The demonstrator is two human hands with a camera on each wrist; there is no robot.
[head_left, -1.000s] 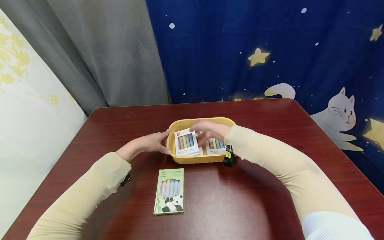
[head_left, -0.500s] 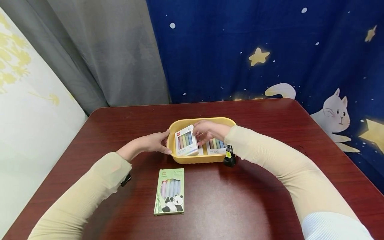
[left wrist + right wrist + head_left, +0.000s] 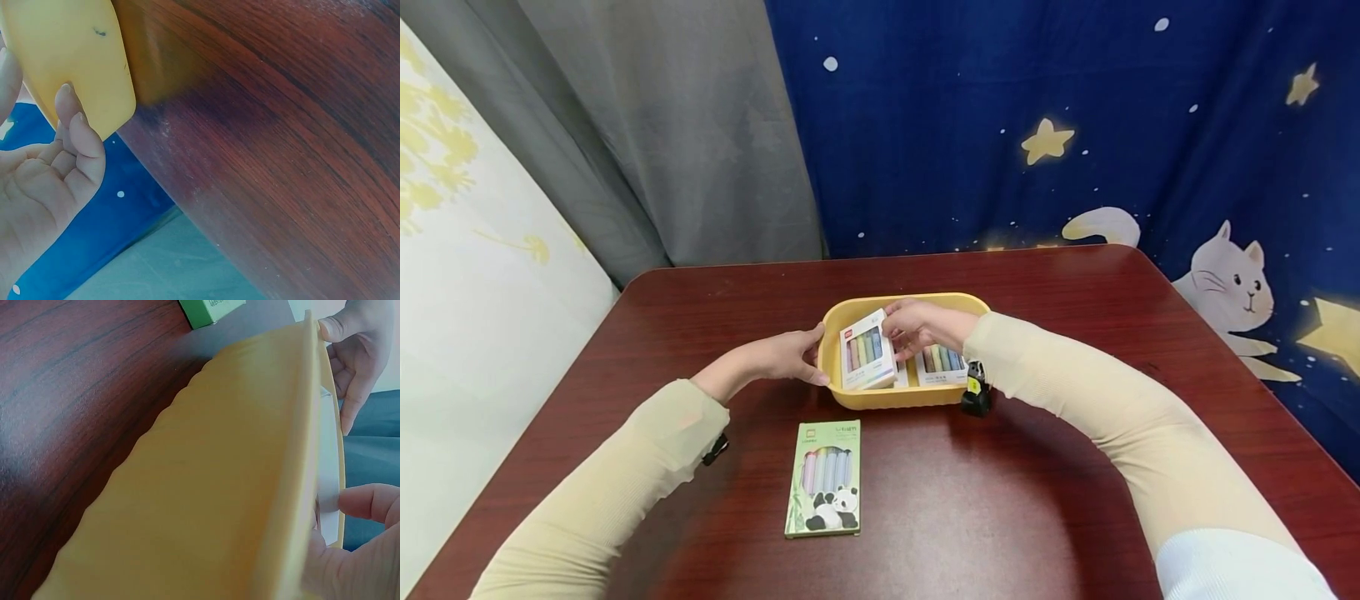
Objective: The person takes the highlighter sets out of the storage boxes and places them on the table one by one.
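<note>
Your right hand (image 3: 917,327) pinches the white pen box (image 3: 867,360), tilted up inside the yellow basket (image 3: 891,398) beside a second box (image 3: 942,365). Your left hand (image 3: 786,356) braces the basket's left wall with relaxed fingers. Keep that brace firm on the worktop (image 3: 1000,483) and lower the box flat, clear of its neighbour.
</note>
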